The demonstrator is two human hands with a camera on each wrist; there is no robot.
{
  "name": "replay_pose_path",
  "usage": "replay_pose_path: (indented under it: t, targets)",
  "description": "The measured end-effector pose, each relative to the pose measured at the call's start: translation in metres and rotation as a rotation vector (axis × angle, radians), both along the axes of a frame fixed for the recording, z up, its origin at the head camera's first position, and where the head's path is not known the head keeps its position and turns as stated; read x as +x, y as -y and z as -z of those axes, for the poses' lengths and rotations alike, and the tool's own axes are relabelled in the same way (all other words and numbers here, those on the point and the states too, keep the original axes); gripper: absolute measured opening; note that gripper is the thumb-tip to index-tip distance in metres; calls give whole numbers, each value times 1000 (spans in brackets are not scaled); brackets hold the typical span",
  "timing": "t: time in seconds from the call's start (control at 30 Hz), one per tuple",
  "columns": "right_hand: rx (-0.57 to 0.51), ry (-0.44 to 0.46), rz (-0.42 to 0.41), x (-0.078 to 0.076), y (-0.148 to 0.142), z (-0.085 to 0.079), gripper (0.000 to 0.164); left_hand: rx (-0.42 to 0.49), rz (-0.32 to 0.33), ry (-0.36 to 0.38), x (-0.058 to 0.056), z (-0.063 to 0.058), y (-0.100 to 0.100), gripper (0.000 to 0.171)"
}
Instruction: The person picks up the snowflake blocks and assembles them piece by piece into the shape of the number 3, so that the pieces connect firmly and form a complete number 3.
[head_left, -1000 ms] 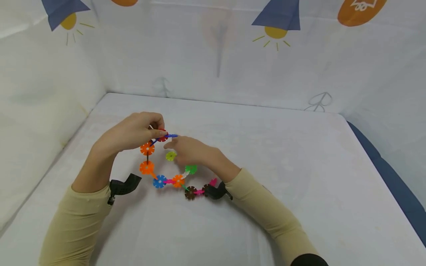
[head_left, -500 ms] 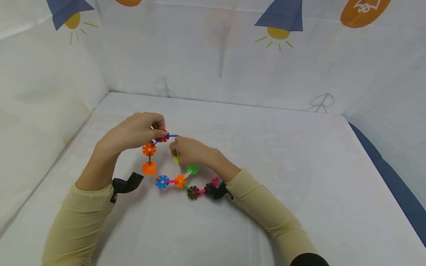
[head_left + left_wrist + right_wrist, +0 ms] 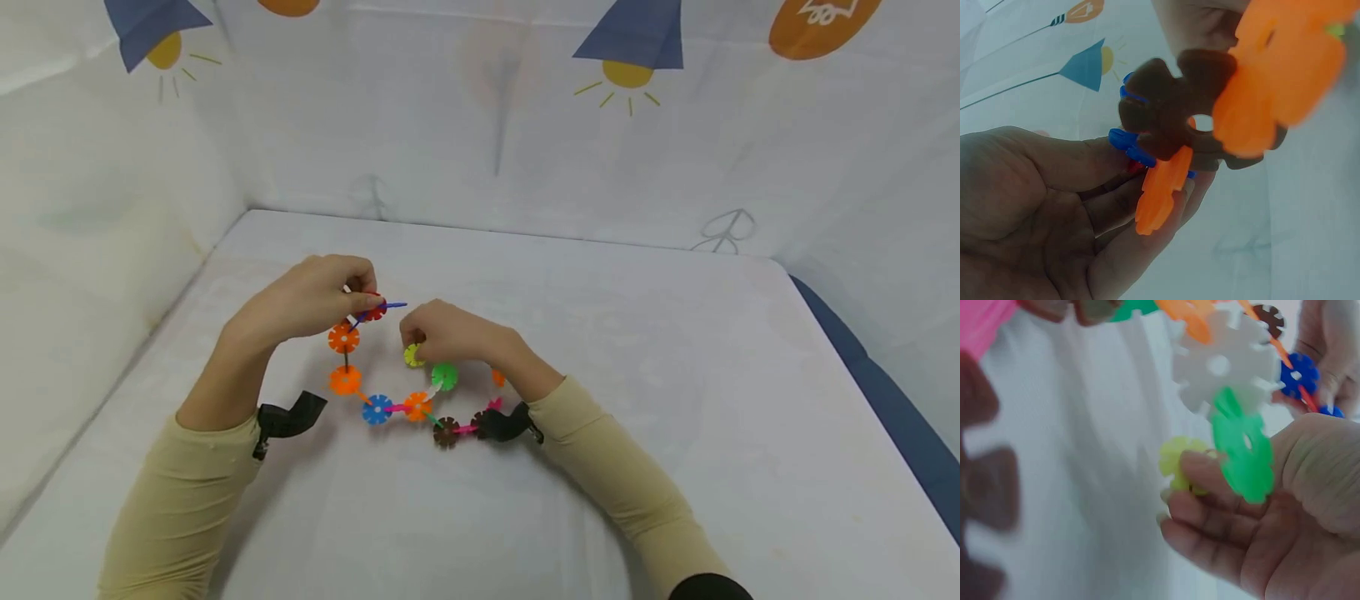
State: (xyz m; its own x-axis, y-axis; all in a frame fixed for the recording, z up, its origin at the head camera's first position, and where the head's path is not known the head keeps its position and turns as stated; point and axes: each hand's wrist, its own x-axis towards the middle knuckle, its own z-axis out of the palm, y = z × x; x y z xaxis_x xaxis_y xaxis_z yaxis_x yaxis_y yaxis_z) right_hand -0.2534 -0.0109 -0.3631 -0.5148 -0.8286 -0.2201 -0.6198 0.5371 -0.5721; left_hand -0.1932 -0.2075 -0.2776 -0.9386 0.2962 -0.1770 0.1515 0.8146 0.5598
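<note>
My left hand (image 3: 307, 296) pinches a red notched disc (image 3: 377, 313) at the top end of a chain of interlocking plastic snowflake discs. A blue disc (image 3: 397, 305), seen edge-on, sticks out rightward from the red one. Orange discs (image 3: 345, 381) run down to another blue disc (image 3: 377, 409), then on to brown discs (image 3: 446, 432). A white disc (image 3: 1225, 372) carries a green disc (image 3: 1244, 456) on a side branch. My right hand (image 3: 461, 329), just beyond that green disc, pinches a loose-looking yellow disc (image 3: 1179, 459) between thumb and fingers.
A white table (image 3: 637, 375) lies under the chain, with white printed cloth (image 3: 420, 125) behind it and at both sides. Black wrist straps (image 3: 288, 417) jut out near each sleeve. Part of the chain's right end is hidden beneath my right wrist.
My right hand's fingers have curled in around the yellow disc, and the hand has drawn slightly right, away from the blue disc. The left hand keeps its pinch on the red disc.
</note>
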Motion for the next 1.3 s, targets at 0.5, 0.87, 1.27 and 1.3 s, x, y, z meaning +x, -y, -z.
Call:
replay_pose_path:
  t: [0.5, 0.87, 1.27, 1.3]
  targets:
    - [-349, 220, 218, -5, -34, -21, 10, 34, -2, -3, -2, 3, -1, 18]
    - [-560, 301, 314, -5, -44, -28, 13, 43, 1, -69, -3, 4, -6, 14]
    - [-594, 286, 314, 0, -43, -32, 7, 86, -36, -74, -3, 5, -10, 14]
    - [-598, 280, 311, 0, -43, -32, 7, 93, -40, -73, -3, 5, -10, 14]
